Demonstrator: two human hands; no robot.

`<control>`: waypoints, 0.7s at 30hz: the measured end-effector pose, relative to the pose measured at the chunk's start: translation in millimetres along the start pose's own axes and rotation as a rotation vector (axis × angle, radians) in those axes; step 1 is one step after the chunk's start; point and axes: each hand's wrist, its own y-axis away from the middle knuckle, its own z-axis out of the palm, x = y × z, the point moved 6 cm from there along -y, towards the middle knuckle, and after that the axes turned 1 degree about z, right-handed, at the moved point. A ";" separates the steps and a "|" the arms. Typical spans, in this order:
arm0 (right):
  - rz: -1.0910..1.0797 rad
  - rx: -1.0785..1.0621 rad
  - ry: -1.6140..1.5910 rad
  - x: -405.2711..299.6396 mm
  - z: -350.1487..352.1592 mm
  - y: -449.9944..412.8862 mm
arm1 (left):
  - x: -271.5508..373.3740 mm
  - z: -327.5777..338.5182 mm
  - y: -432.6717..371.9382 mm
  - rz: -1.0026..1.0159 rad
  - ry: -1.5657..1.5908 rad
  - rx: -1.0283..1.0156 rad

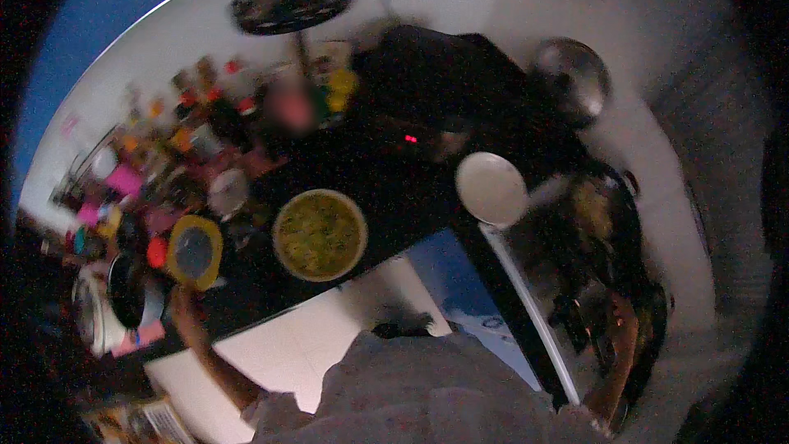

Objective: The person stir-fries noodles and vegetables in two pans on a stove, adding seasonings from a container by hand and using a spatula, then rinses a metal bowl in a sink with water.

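Observation:
At the lower left, my left hand (183, 293) meets the lower edge of an upright round dish or lid with a yellow rim and grey middle (194, 251). Blur hides its fingers, so its grip is unclear. My right hand (624, 316) reaches into a dark, cluttered area at the right that looks like a sink, with shiny, unclear items about it. What it touches cannot be made out. Between the hands, a round container of yellow-green food (320, 235) stands on the black counter (394, 209). Right of it is a round white plate or lid (491, 189).
Jars, bottles and packets (185, 135) crowd the left of the counter. Behind stands a dark round fan (293, 3). A dark appliance (444, 68) sits at the back, near a red lit display (411, 139). A rounded steel vessel (573, 83) rests by the wall. A pale strip (531, 303) edges the right area.

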 end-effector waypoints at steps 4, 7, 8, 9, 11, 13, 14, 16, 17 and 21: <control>-0.112 0.016 0.246 -53.3 -27.7 4.1 | 77.8 40.3 29.8 0.025 0.237 -0.048; -0.045 0.047 -0.044 -96.1 -42.9 12.7 | 106.0 131.1 36.0 0.113 0.356 -0.458; -0.003 0.045 -0.284 -107.5 -38.1 9.8 | 126.7 164.6 64.0 0.114 0.414 -0.665; -0.020 -0.008 -0.285 -133.4 -33.7 7.2 | 148.1 197.8 95.3 0.107 0.459 -0.876; -0.195 -0.078 -0.255 -187.3 -28.7 4.7 | 162.0 247.3 135.4 0.207 0.459 -1.064; -0.394 -0.104 -0.219 -232.3 -30.6 8.8 | 184.0 282.1 170.1 0.271 0.399 -1.313; -0.439 -0.097 -0.234 -240.6 -32.5 8.9 | 213.9 296.0 192.9 0.266 0.426 -1.486; -0.474 -0.075 -0.248 -257.3 -36.8 24.5 | 215.2 310.4 220.1 0.305 0.382 -1.609; -0.469 -0.072 -0.214 -267.0 -40.4 25.5 | 212.7 317.1 230.9 0.333 0.348 -1.705; -0.516 0.003 -0.059 -271.2 -39.0 22.3 | 191.2 330.0 250.8 0.372 0.320 -1.852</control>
